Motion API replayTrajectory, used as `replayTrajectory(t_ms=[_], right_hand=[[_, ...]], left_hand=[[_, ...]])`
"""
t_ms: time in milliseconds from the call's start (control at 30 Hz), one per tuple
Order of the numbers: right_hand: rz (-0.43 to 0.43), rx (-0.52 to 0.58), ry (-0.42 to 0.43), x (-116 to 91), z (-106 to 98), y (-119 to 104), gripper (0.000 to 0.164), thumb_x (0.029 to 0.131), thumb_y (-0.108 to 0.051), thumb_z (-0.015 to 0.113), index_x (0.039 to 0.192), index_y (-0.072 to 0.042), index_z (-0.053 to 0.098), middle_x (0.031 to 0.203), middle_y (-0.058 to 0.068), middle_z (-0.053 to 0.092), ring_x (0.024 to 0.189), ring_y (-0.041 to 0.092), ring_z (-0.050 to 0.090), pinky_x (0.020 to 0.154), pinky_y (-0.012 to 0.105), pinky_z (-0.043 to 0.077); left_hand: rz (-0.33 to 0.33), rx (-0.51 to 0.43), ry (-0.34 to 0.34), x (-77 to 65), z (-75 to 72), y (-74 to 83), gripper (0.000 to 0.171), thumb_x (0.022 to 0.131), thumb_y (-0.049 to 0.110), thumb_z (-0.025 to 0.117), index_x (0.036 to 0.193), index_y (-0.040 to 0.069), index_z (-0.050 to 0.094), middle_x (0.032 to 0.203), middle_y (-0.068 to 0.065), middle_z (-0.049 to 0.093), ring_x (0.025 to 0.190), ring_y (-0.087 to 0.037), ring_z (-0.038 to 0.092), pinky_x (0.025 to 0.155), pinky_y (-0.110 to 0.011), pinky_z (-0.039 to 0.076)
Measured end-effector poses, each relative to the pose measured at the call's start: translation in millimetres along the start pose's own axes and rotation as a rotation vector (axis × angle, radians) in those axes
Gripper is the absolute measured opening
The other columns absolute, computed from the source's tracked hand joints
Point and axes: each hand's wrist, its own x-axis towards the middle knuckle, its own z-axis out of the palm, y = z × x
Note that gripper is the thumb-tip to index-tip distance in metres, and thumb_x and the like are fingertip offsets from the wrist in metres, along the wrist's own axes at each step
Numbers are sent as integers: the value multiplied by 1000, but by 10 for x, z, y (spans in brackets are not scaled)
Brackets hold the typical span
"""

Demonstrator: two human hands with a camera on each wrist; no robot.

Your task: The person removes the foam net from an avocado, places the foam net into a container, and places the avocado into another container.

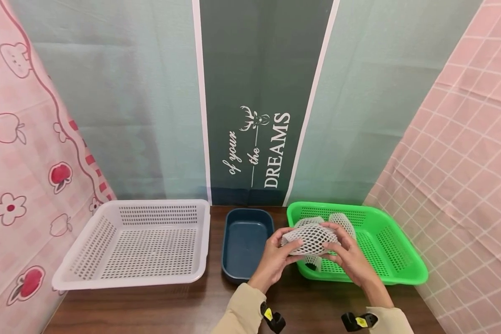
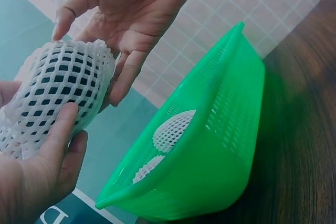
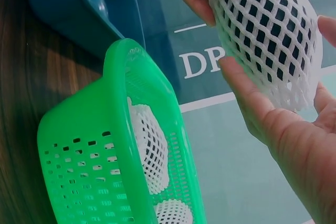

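Both hands hold a dark object in a white foam net sleeve (image 1: 312, 239) above the left part of the green basket (image 1: 405, 273). My left hand (image 1: 274, 256) grips its left end, thumb on the near side. At the other end, my right hand (image 1: 354, 260) has its thumb and fingers around the netting. The left wrist view shows the dark surface through the diamond-shaped holes of the foam net (image 2: 63, 80); what the object is cannot be told. Inside the green basket lie more foam-netted pieces (image 3: 152, 150), partly hidden by the hands and the basket wall.
A dark blue tray (image 1: 247, 213) stands left of the green basket, on the brown wooden table (image 1: 150, 311). Farther left is a white perforated basket (image 1: 131, 280). Cloths hang at the back (image 1: 150, 116) and both sides.
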Motion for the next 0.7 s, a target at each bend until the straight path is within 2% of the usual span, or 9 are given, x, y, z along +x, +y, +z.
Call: replayTrajectory(t_ms=[233, 433, 700], right_hand=[[-10, -5, -6, -6, 32, -15, 46, 91, 3, 43, 134, 4, 25, 117, 22, 32, 100, 23, 51, 79, 43, 45], [6, -5, 14, 3, 107, -19, 46, 90, 2, 46, 133, 1, 29, 119, 22, 31, 98, 23, 54, 77, 41, 46], [-7, -7, 13, 48, 208, -17, 44, 90, 2, 47, 131, 1, 31, 122, 22, 30, 98, 25, 55, 76, 42, 47]], left_hand=[[12, 30, -32, -36, -57, 69, 38, 80, 8, 66, 115, 3, 52, 109, -16, 50, 90, -27, 57, 73, -42, 48], [33, 88, -65, -73, -114, 166, 38, 81, 10, 65, 115, 3, 53, 108, -16, 50, 87, -27, 59, 71, -41, 48], [31, 139, -52, -104, -199, 266, 36, 81, 10, 65, 114, 2, 54, 106, -16, 51, 84, -26, 59, 69, -40, 49]])
